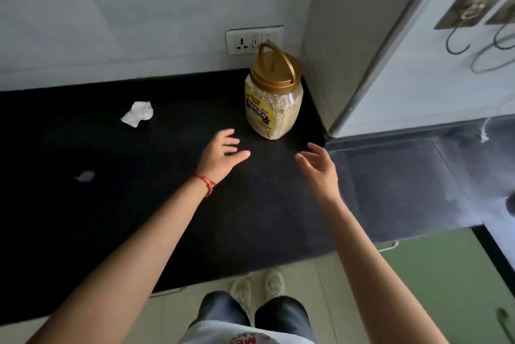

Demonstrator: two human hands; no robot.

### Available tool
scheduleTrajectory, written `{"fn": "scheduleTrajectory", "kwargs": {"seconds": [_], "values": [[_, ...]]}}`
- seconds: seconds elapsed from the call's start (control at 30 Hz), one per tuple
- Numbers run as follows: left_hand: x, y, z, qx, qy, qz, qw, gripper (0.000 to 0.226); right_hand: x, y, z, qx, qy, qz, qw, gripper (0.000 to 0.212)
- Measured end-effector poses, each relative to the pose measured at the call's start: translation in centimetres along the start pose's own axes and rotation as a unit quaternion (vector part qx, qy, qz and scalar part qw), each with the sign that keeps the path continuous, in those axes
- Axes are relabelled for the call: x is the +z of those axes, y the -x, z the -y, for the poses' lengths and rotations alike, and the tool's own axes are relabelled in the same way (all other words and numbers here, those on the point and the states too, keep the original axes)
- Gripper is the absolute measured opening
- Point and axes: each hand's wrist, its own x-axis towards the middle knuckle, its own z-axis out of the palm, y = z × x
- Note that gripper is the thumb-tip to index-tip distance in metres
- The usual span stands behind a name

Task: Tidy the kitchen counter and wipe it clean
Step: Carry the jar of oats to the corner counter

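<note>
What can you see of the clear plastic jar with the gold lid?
The clear plastic jar with a gold screw lid stands upright on the black counter, in the back corner near the wall socket. Its gold carry handle is raised over the lid. A yellow label covers part of the front, and pale flakes fill it almost to the top. The lid is on. Neither hand touches it.

Bare forearms, red string bracelet (205, 182) on L wrist, dk jeans (281, 315), pale sneakers (274, 282).
</note>
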Motion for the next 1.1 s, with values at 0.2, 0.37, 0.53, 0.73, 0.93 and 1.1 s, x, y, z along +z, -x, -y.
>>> {"fn": "scheduleTrajectory", "kwargs": {"seconds": [0.2, 0.37, 0.53, 0.73, 0.93, 1.1], "values": [[-0.4, -8.7, -2.8, 0.016, -0.071, -0.021, 0.997, 0.084, 1.4, -7.0, 2.1, 0.008, 0.048, 0.018, 0.999, 0.086], [0.0, -14.1, -3.9, 0.004, -0.093, 0.037, 0.995, 0.09, 2.6, -10.3, 2.6, -0.032, 0.089, 0.024, 0.995, 0.097], [0.6, -15.8, -4.2, 0.012, -0.094, 0.121, 0.988, 0.094, 4.1, -11.8, 2.4, -0.062, 0.123, 0.035, 0.99, 0.106], [1.7, -14.0, -2.3, 0.024, -0.056, 0.065, 0.996, 0.095, 4.5, -12.1, 2.4, -0.067, 0.083, 0.031, 0.994, 0.117], [1.3, -13.5, -1.6, 0.027, -0.055, 0.084, 0.995, 0.092, 2.8, -12.4, 2.2, -0.067, 0.07, 0.09, 0.991, 0.117], [1.2, -14.9, -3.1, 0.029, -0.035, 0.202, 0.978, 0.1, 2.4, -12.8, 2.8, -0.042, 0.1, 0.092, 0.99, 0.109]]}}
